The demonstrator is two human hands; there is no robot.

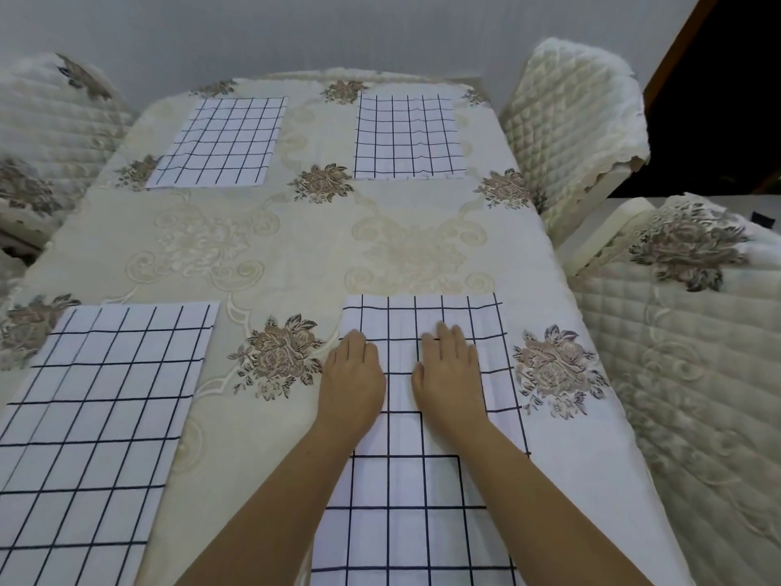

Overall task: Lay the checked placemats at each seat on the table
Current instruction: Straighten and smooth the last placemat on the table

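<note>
Your fingers [448,338] lie straight and close together, flat on the white cloth placemat with dark blue checks [405,480] at the near right seat. Your left hand [353,374] presses its left edge, and your right hand [450,374] presses near its middle. The near left placemat [97,416], far left placemat [224,141] and far right placemat [405,135] lie flat on the cream flowered tablecloth [296,247].

Table [296,247] carries four placemats, taken from its centre. Far-left placemat [219,143] lies at 11 o'clock, far-right placemat [408,137] at 1 o'clock, near-left placemat [97,416] at 8 o'clock and near-right placemat [422,501] at 5 o'clock. All are well apart.

Left hand [353,374] rests flat across the near-right placemat's left edge. Right hand [450,370] rests flat on that placemat, just beside it at 3 o'clock.

Off the table, far chair [570,120] stands at 2 o'clock, near chair [676,332] at 4 o'clock and left chair [50,133] at 10 o'clock.
</note>
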